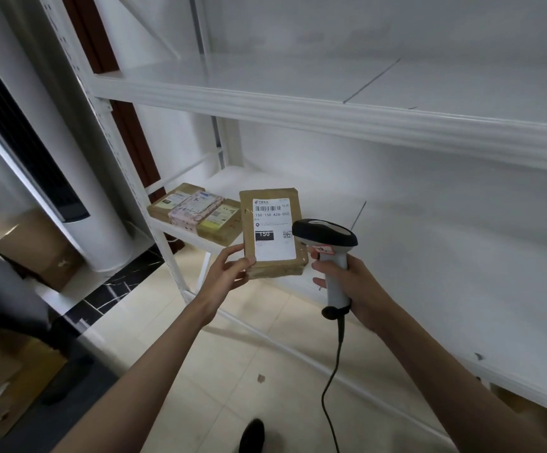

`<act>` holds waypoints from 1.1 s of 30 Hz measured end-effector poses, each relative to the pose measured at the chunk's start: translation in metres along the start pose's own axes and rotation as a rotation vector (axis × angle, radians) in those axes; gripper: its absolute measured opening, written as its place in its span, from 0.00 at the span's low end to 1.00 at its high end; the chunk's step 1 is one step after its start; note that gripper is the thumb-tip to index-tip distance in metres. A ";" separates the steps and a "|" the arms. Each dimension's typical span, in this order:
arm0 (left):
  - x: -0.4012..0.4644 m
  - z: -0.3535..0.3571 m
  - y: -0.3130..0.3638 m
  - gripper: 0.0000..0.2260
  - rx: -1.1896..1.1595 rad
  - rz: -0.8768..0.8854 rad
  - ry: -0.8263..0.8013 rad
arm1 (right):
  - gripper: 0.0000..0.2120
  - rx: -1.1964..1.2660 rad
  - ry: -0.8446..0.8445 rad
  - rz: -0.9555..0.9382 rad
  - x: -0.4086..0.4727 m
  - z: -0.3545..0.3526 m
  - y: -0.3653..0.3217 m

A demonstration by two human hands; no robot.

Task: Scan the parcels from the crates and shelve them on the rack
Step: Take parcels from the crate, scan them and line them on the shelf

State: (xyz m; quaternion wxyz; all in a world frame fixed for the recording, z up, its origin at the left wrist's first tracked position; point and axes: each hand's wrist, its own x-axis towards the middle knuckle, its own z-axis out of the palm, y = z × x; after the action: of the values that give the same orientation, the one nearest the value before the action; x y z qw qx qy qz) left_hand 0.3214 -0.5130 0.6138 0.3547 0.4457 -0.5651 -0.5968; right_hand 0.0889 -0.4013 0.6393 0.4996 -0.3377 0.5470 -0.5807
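Left hand (pixel 229 273) pinches the brown labelled cardboard parcel (pixel 273 233); right hand (pixel 352 289) grips the grey handheld scanner (pixel 326 238), whose head hides the label's corner.

The left hand (pixel 228 273) covers the lower left corner of the parcel (pixel 273 235), whose small label print is unreadable. The scanner (pixel 326 243) hides the label's right edge; its cable (pixel 331 387) runs off the bottom edge. The rack (pixel 331 109) is cut off at right, and cardboard boxes (pixel 10 380) at lower left are blurred
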 end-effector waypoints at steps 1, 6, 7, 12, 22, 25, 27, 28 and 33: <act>0.009 -0.002 -0.002 0.23 0.001 -0.012 -0.003 | 0.14 0.001 0.003 0.008 0.009 0.004 0.002; 0.062 -0.018 -0.014 0.22 0.027 -0.064 -0.009 | 0.15 0.019 -0.005 0.057 0.060 0.023 0.015; 0.073 -0.022 -0.016 0.22 0.034 -0.075 -0.005 | 0.15 0.020 0.005 0.074 0.071 0.027 0.018; 0.141 -0.046 -0.036 0.07 0.039 -0.154 -0.021 | 0.14 0.083 0.044 0.158 0.131 0.047 0.034; 0.250 -0.074 -0.048 0.11 0.337 -0.113 -0.182 | 0.11 0.153 0.163 0.326 0.232 0.074 0.070; 0.272 -0.075 -0.046 0.12 0.452 -0.053 -0.201 | 0.11 0.139 0.178 0.359 0.249 0.076 0.078; 0.282 -0.078 -0.047 0.09 0.488 -0.007 -0.200 | 0.11 0.138 0.185 0.376 0.257 0.078 0.083; 0.286 -0.080 -0.049 0.08 0.508 0.008 -0.186 | 0.12 0.145 0.188 0.382 0.260 0.079 0.085; 0.295 -0.093 -0.060 0.09 0.514 0.011 -0.087 | 0.11 0.164 0.168 0.381 0.270 0.086 0.088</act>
State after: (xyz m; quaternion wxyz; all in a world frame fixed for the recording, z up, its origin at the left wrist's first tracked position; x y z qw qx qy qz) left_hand 0.3097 -0.8135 0.5194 0.2083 0.4921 -0.7154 -0.4502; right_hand 0.1146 -0.6745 0.5268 0.5786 -0.1370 0.5916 -0.5445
